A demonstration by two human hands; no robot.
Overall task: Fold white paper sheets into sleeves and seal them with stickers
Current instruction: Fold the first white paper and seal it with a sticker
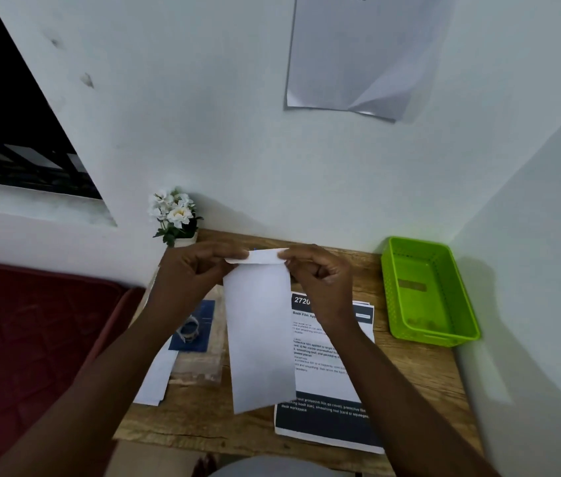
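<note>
Above the wooden desk point(410, 366), folded white paper point(260, 335), top flap pinched between left hand point(191, 270) and right hand point(320, 273) fingers

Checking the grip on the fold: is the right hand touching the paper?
Touching. The head view shows the right hand pinching the paper's folded top edge.

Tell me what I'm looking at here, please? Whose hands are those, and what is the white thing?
The camera sits on a person's head, looking down, so you see their own arms. The left hand and right hand pinch the top corners of a folded white paper, holding it up over a wooden desk. Its top edge is folded over. On the desk lie a printed instruction sheet, a green basket, a small pot of white flowers and a blue card with a tape roll.
</note>
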